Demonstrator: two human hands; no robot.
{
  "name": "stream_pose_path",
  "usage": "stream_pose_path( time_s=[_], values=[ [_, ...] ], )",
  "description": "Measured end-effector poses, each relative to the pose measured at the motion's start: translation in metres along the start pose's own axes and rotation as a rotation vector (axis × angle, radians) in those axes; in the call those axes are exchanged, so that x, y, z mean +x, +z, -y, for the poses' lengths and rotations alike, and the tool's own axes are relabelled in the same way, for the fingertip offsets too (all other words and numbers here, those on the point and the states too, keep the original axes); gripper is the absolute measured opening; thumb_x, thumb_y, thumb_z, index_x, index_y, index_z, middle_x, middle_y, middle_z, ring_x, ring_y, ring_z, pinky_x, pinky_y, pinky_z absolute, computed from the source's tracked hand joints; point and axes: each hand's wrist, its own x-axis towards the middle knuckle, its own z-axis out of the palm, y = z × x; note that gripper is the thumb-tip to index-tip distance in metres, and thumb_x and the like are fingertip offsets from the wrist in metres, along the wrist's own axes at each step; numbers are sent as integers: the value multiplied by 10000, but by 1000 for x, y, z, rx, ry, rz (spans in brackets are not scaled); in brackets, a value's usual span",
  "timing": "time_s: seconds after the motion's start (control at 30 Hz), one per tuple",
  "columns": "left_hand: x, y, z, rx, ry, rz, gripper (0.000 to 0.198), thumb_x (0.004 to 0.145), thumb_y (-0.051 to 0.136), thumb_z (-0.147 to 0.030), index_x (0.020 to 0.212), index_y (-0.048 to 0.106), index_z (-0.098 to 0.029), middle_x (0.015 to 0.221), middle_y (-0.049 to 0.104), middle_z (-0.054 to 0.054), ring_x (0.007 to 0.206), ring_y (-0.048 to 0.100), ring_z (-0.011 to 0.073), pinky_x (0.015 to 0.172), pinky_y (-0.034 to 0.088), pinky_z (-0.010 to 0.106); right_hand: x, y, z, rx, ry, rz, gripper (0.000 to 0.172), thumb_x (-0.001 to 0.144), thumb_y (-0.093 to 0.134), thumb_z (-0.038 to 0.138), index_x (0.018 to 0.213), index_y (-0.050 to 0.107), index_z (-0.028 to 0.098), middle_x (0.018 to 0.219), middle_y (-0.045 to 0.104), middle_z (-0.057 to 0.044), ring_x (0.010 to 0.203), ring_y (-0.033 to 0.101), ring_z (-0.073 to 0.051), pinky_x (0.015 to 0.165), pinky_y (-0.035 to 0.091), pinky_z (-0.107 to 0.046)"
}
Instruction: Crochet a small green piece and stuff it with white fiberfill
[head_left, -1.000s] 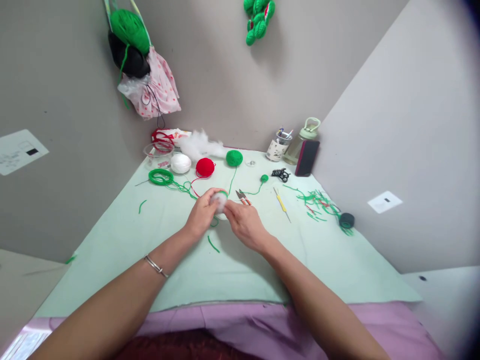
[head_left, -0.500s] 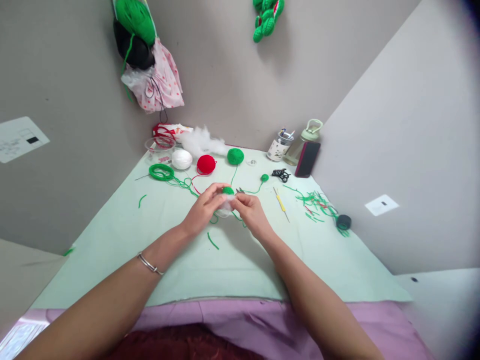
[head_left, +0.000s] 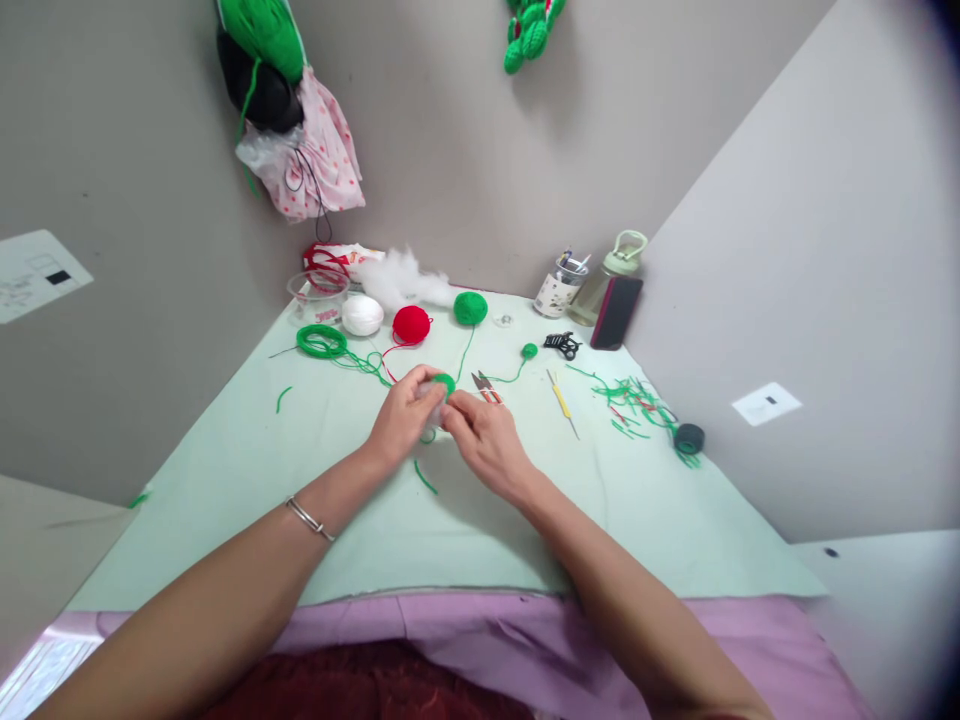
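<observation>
Between my hands is a small green crocheted piece (head_left: 445,382) with a tuft of white stuffing (head_left: 430,404) at it. My left hand (head_left: 403,415) is closed round the piece from the left. The fingers of my right hand (head_left: 486,437) are bent in against its right side, partly hiding it. Just beyond the right hand lie red-handled thread snips (head_left: 486,385). A yellow crochet hook (head_left: 561,398) rests farther right. Past the hands sit a green yarn ball (head_left: 470,308) and a red yarn ball (head_left: 411,325).
Along the back are a white yarn ball (head_left: 362,315), a heap of stuffing (head_left: 401,278), a clear tub (head_left: 319,300), a pen cup (head_left: 559,290), a bottle (head_left: 596,295) and a phone (head_left: 617,313). Green yarn scraps (head_left: 634,403) and a black tape roll (head_left: 688,438) lie right.
Both hands have shifted slightly left with the green piece. My right hand has turned and its fingers have curled in lower, so the snips behind now show more.
</observation>
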Motion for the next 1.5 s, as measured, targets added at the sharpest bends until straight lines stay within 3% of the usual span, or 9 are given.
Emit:
stream_pose_path(
  time_s=[0.1, 0.2, 0.4, 0.53, 0.7, 0.93, 1.13, 1.27, 1.5],
  values=[
    [-2, 2, -2, -5, -9, -31, 154, 795, 662, -353, 822, 597, -215, 632, 548, -58, 576, 527, 135, 567, 430, 248, -1, 7, 0, 12, -15, -6, 262, 884, 567, 367, 661, 526, 236, 627, 495, 15, 632, 407, -157, 673, 313, -306],
    [-4, 4, -3, -31, -21, -28, 190, 796, 686, -361, 904, 621, -219, 661, 591, -54, 563, 551, 141, 553, 447, 253, 4, 7, -6, 83, 7, -7, 379, 938, 494, 468, 647, 535, 230, 595, 459, 20, 607, 413, -152, 626, 330, -297],
    [-5, 7, 2, -163, -74, 44, 315, 813, 744, -449, 983, 689, -190, 795, 678, 3, 682, 599, 161, 593, 495, 252, 15, -2, -23, 194, 114, -63, 365, 831, 602, 483, 589, 527, 221, 517, 377, 57, 505, 319, -107, 506, 231, -276],
    [-3, 2, -5, -301, -105, 102, 452, 870, 643, -560, 1043, 745, -156, 988, 753, 86, 912, 677, 216, 757, 561, 291, 18, -7, -24, 279, 167, -89, 296, 745, 602, 431, 564, 487, 226, 500, 307, 80, 485, 251, -85, 485, 193, -263],
    [-1, -3, -15, -342, -155, 183, 456, 752, 818, -387, 1132, 780, -138, 1038, 777, 110, 937, 698, 220, 801, 561, 293, 19, -10, -20, 374, 226, -18, 290, 694, 564, 437, 550, 394, 251, 497, 209, 106, 483, 161, -75, 465, 183, -248],
    [-4, 6, -1, -276, -104, 80, 356, 766, 790, -323, 1086, 753, -170, 915, 723, 32, 736, 610, 138, 638, 472, 230, 15, -7, -21, 317, 192, 1, 282, 732, 626, 402, 569, 483, 221, 532, 324, 81, 501, 253, -77, 478, 201, -244],
    [-1, 6, 2, -195, -28, 4, 313, 741, 766, -271, 1030, 707, -166, 907, 700, 18, 825, 624, 166, 706, 477, 246, 12, -10, -15, 316, 128, 60, 379, 832, 577, 492, 606, 406, 240, 578, 319, 71, 541, 314, -101, 514, 311, -248],
    [-4, 7, 3, -149, -5, -15, 298, 758, 742, -237, 1046, 703, -170, 928, 694, 19, 865, 627, 178, 745, 481, 254, 15, -8, -22, 260, 116, 37, 432, 838, 624, 541, 605, 423, 237, 540, 322, 78, 501, 294, -91, 489, 244, -251],
    [-6, 6, 9, -146, -25, 73, 390, 879, 717, -452, 1169, 696, -192, 1015, 716, 48, 837, 643, 182, 712, 490, 269, 16, -9, -27, 167, 80, -47, 394, 845, 583, 520, 617, 419, 244, 538, 355, 71, 510, 304, -99, 497, 231, -258]
  ],
)
